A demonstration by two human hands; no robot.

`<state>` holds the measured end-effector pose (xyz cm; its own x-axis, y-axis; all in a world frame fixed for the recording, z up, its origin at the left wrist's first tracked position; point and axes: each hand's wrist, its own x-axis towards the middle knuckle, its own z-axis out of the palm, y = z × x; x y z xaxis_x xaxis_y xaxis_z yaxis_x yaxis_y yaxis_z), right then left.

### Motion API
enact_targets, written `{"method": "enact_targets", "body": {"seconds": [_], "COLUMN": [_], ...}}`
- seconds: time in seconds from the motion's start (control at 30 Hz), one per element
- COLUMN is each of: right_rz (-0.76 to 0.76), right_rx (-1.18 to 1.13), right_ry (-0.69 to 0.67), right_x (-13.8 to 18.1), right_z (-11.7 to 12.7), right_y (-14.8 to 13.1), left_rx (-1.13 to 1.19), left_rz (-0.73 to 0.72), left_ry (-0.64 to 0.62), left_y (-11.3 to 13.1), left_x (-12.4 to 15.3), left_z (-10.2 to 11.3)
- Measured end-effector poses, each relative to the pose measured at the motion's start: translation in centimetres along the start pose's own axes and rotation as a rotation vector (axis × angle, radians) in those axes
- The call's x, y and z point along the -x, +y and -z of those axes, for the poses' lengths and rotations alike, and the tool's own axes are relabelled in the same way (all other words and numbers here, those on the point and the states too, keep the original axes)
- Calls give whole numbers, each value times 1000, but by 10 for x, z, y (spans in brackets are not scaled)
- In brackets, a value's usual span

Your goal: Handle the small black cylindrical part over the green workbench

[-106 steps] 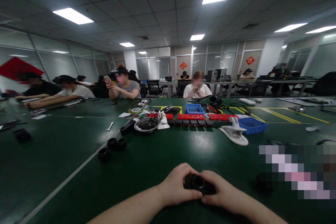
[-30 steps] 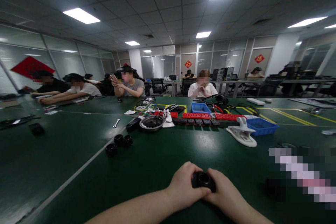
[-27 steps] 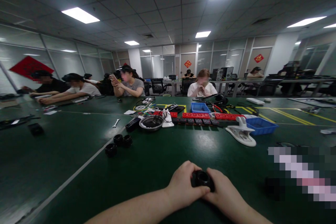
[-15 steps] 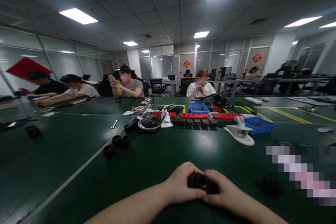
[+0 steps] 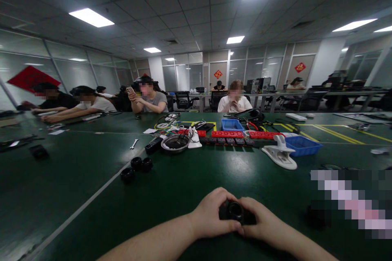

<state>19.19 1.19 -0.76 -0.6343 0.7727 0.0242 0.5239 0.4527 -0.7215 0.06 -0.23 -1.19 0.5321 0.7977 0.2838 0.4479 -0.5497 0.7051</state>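
Both of my hands meet around a black round part with a hollow centre [image 5: 235,211] low in the middle of the view. My left hand [image 5: 214,214] curls about its left side, thumb along the near edge. From the right, my right hand [image 5: 259,216] closes on it, its thumb beside the left thumb. Fingers cover much of the part, so its exact kind does not show. To the left on the green table [image 5: 183,183] sit black round pieces [image 5: 136,164] of similar look, grouped together. A small wrench [image 5: 134,144] lies beyond them.
Beyond my hands stand a metal bowl [image 5: 175,143], a white clip stand [image 5: 279,153], a blue tray [image 5: 303,146] and red strips [image 5: 227,134]. A dark object [image 5: 316,216] rests right of my right hand. Several people sit around the table's far and left sides.
My hands have hardly moved; both stay around the black part. The things on the table lie as before.
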Motion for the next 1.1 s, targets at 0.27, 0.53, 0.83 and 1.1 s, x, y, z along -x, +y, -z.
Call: {"method": "enact_targets", "body": {"seconds": [0.27,0.53,0.83,1.1], "right_rz": [3,-14,-47,-91], "right_rx": [-31,-19,-76,0], "right_ry": [-59,-63,-49,4], "right_x": [1,0,-1,-3], "right_z": [6,5,4,-2], "right_y": [-5,-3,-2,1], "left_rx": [13,48,75,45], "left_rz": [47,52,134,238], "left_ry": [-4,0,-12,43], "left_y": [-1,-4,-5,6], "left_x": [0,-1,-3,-1], "left_z": [-1,-2,-2,-4]}}
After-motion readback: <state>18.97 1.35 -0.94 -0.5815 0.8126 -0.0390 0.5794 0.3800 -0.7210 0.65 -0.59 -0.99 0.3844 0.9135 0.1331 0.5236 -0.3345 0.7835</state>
